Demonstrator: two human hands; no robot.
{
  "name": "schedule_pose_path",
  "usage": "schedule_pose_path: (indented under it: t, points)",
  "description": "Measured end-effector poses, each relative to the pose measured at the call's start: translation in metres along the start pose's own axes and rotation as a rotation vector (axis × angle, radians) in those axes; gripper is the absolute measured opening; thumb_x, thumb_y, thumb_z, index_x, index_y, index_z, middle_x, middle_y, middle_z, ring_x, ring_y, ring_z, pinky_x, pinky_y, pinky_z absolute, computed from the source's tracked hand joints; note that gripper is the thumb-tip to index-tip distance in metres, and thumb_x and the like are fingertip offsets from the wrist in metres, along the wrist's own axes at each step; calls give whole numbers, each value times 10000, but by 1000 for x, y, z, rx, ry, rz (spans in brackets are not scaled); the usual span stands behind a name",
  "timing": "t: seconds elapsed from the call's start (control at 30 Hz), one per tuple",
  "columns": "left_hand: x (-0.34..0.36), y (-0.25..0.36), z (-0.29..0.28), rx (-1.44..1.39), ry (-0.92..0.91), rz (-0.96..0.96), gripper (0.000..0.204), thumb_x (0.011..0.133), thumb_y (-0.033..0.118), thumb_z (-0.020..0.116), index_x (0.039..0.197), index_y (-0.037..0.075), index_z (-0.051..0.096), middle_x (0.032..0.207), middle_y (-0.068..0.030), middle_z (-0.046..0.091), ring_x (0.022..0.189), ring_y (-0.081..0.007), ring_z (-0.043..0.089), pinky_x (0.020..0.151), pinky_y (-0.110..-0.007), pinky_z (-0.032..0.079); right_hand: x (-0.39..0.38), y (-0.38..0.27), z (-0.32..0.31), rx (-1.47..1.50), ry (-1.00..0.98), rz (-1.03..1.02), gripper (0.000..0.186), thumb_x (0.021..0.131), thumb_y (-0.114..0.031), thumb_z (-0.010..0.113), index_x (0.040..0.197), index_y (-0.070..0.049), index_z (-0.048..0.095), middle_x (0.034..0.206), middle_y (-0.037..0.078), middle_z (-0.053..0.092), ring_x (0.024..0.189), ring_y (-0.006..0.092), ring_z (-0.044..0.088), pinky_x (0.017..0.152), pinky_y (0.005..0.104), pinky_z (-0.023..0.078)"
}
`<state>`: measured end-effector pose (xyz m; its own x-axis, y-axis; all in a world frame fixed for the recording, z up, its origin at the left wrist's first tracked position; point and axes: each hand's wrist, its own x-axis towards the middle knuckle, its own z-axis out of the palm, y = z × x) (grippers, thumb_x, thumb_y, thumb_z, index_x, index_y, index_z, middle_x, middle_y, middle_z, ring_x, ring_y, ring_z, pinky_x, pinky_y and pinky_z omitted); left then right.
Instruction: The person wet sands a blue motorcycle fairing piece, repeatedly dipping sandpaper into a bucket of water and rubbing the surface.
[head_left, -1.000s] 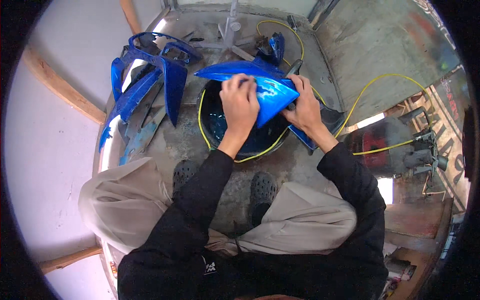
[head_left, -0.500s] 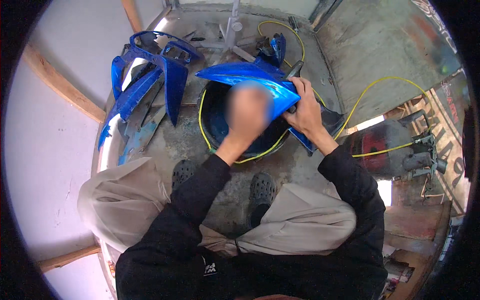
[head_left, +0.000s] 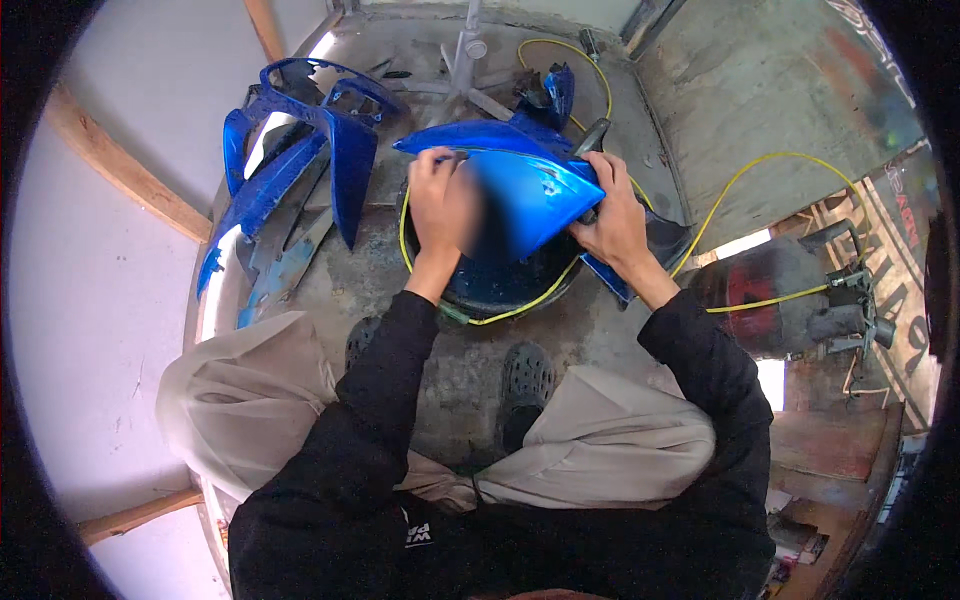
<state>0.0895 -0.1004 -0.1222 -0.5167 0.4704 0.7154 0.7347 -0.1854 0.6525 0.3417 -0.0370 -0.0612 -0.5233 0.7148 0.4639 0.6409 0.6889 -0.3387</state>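
Note:
A glossy blue body panel (head_left: 545, 195), shaped like a motorcycle fairing piece with a long pointed left end, is tilted over a black tub (head_left: 500, 290). My right hand (head_left: 615, 225) grips its right corner, thumb underneath and fingers over the upper edge. My left hand (head_left: 438, 205) rests at the panel's left part with its fingers bent and close together. A blurred patch covers part of that hand and the panel's middle, so anything under the fingers is hidden. Pale worn marks show near the panel's right end.
More blue fairing pieces (head_left: 300, 130) lie on the floor at left. A yellow hose (head_left: 740, 180) loops around the tub and runs to a dark red-marked compressor tank (head_left: 755, 290) at right. A grey metal stand (head_left: 465, 70) stands behind. My shoe (head_left: 527, 380) is near the tub.
My left hand has slid left across the panel, from its middle toward its left part. My right hand keeps its grip, and the panel has barely moved.

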Motion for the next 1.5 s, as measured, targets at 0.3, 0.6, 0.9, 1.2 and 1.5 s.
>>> schedule_pose_path:
  t: [0.3,0.6,0.9,1.2,1.5]
  points:
    - [-40,69,-1,-372,-264,309,170,898,2,817,1065,0,787,1161,-136,716,1045,-347,671,925,-440,561,2,5,-1,16,-3,-28,946,744,-251,956,1571,-180,502,1514,170,560,1391,453,605,1060,541,586]
    - [-50,66,-11,-308,-257,198,74,909,33,798,980,27,780,1130,-114,725,1028,-339,655,915,-455,538,11,8,-3,-2,-18,28,922,748,-278,957,1550,-154,521,1489,166,590,1359,435,637,1056,518,591]
    - [-25,56,-10,-149,-181,120,130,969,95,766,1061,12,807,1168,-99,718,1084,-338,648,946,-465,522,12,11,-4,4,7,-10,968,734,-304,977,1566,-169,501,1506,172,586,1351,453,644,1066,530,588]
    - [-24,90,6,-181,-310,251,193,943,73,793,1126,13,804,1206,-112,714,1068,-357,637,953,-467,524,9,12,-4,60,-3,-3,961,726,-273,971,1565,-187,509,1486,177,585,1346,467,635,1047,551,594]
    - [-11,64,-22,-369,-568,430,269,917,32,815,1186,44,821,1233,-103,731,1109,-347,665,1006,-470,544,12,20,-3,69,-15,-33,958,727,-263,950,1570,-206,498,1480,177,585,1343,472,639,1019,576,609]
